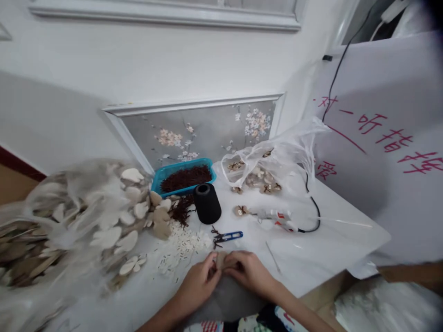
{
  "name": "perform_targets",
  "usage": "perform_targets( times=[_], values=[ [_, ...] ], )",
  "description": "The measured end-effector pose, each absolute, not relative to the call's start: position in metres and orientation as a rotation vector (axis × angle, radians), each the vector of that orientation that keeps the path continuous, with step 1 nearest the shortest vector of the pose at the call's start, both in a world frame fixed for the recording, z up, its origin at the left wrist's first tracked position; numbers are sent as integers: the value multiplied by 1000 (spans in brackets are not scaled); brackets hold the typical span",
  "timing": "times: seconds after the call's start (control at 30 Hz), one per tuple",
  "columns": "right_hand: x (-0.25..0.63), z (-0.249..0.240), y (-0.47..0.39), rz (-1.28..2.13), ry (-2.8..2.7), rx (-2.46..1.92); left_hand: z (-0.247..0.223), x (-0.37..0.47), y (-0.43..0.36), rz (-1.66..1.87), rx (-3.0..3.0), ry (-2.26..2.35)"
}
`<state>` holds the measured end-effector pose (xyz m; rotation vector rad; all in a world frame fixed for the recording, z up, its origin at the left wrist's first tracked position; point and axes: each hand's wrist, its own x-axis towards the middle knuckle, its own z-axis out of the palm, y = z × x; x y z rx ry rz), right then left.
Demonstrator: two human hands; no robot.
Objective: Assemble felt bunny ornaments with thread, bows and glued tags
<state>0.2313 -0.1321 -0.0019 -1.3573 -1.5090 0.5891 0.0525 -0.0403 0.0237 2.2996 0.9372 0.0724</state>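
Note:
Near the table's front edge, my left hand [200, 282] and my right hand [249, 271] meet, both closed on one small beige fabric piece [220, 261]. Fingers cover much of the piece, so its full shape is hidden. Just beyond my hands lie blue-handled thread snips [230, 236], with small dark brown bows [216, 236] at their blade end. Left of my hands spreads a pile of small white rectangular bits [183, 244]. A thin needle-like rod [273, 257] lies to the right of my right hand.
Clear plastic bags [114, 203] with beige and white padded shapes [110, 236] crowd the left. Behind stand a teal tray [213, 173] of dark brown strands and a black thread cone [207, 205]. A glue gun [277, 216] with a black cord and a bag [294, 152] of bow-trimmed pieces are at right.

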Motion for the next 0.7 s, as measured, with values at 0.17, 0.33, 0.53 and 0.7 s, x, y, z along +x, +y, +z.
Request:
perform_targets(
  times=[0.17, 0.33, 0.53, 0.7],
  values=[
    [242, -15, -148, 267, -1717, -1442, 10, 57, -55, 338, 3019, 863],
    [255, -19, -154, 239, -1712, -1425, 21, 67, -61, 451, 3243, 358],
    [263, -19, -164, 317, -1658, -1467, 16, 64, -64, 348, 2964, 464],
    [256, -17, -172, 315, -1744, -1441, 15, 67, -62, 402, 2870, 600]
  ],
)
